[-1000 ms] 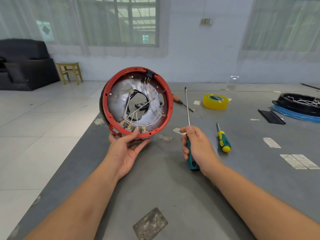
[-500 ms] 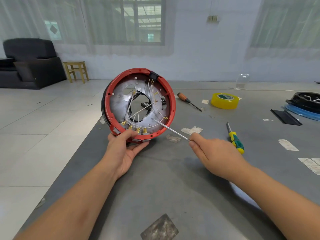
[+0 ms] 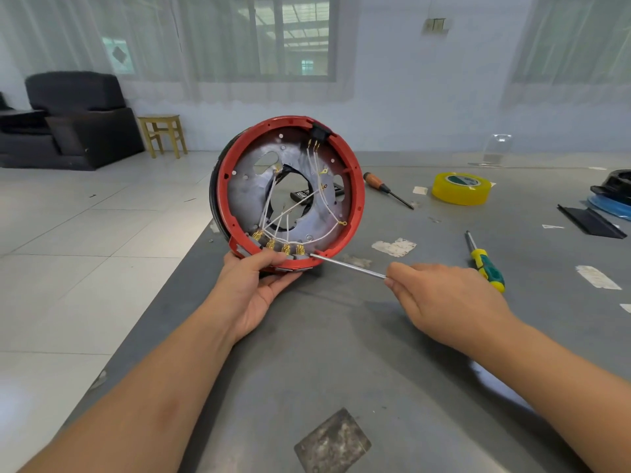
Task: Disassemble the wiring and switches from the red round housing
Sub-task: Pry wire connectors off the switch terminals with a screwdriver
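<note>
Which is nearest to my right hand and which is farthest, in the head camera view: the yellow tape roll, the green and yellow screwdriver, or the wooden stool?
From the right hand:
1. Green and yellow screwdriver, lying on the table just to the hand's right.
2. Yellow tape roll, farther back on the table, right of the red housing.
3. Wooden stool, on the floor by the far wall, off to the left.

The screwdriver's handle was buried inside the right hand [image 3: 444,302], leaving only its shaft [image 3: 348,266] showing. The left hand [image 3: 254,285] covered part of the red housing's lower rim [image 3: 290,264]. A black object [image 3: 613,187] on blue material was cut off at the right edge. Through the housing's centre hole lay a dark item [image 3: 302,194], possibly a remote.
</note>
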A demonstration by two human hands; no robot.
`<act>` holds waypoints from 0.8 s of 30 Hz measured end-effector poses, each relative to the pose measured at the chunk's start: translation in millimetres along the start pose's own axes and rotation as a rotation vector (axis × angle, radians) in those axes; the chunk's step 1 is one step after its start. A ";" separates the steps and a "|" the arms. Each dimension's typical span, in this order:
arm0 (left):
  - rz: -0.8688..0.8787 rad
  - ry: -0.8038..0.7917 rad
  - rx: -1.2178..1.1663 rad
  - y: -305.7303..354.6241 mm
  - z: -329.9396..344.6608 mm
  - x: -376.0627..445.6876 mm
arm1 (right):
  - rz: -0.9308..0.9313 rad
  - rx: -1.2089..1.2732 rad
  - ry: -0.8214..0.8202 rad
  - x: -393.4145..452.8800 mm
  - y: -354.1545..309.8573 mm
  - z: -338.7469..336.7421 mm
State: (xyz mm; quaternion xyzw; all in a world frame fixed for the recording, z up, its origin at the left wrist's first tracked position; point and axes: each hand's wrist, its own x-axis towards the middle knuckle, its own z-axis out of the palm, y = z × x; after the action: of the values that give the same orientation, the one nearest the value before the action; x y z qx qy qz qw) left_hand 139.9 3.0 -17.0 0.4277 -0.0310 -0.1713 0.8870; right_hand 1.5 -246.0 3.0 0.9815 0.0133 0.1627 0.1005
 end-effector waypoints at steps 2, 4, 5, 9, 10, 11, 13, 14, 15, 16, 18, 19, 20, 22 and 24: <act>0.007 -0.003 0.014 -0.4 -0.8 0.5 | -0.009 -0.010 0.018 0.2 2.5 -1.1; 0.016 -0.006 0.044 -0.8 -1.0 0.3 | -0.015 -0.028 0.031 0.2 5.5 -2.2; 0.022 -0.007 0.057 -1.0 -0.6 0.3 | -0.018 -0.046 0.041 -0.1 6.6 -2.6; 0.039 0.004 0.061 -1.3 2.3 -0.7 | -0.021 -0.110 0.080 -0.4 8.4 -4.4; 0.042 0.003 0.061 -1.5 3.0 -1.2 | -0.023 -0.114 0.084 -0.1 8.2 -4.9; 0.046 -0.001 0.063 -1.7 3.5 -1.5 | -0.028 -0.114 0.084 0.1 7.8 -5.3; 0.056 -0.006 0.075 -2.4 4.0 -2.2 | -0.044 -0.108 0.076 0.3 6.1 -5.7; 0.060 -0.004 0.085 -2.5 4.5 -2.7 | -0.049 -0.109 0.076 0.5 5.1 -5.8; 0.063 -0.001 0.093 -2.6 4.8 -3.0 | -0.049 -0.112 0.079 0.4 4.4 -5.8; 0.066 0.002 0.095 -2.7 4.9 -3.3 | -0.045 -0.115 0.082 0.6 4.3 -6.2; 0.071 0.004 0.089 -2.9 5.2 -3.4 | -0.034 -0.113 0.076 0.8 5.2 -7.3; 0.073 0.006 0.086 -2.9 5.4 -3.5 | -0.032 -0.112 0.071 0.9 5.5 -7.6; 0.074 0.008 0.085 -2.8 5.6 -3.7 | -0.032 -0.111 0.067 1.1 5.5 -7.8; 0.075 0.011 0.086 -2.9 6.0 -3.7 | -0.031 -0.108 0.060 1.5 5.2 -7.9; 0.078 0.015 0.086 -3.2 6.0 -3.7 | -0.032 -0.100 0.047 1.6 4.7 -7.9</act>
State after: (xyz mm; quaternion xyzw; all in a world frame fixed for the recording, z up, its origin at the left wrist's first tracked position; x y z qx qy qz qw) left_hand 134.3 -2.0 -15.3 0.4651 -0.0482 -0.1319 0.8740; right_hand 0.5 -249.0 11.8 0.9708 0.0229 0.1845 0.1517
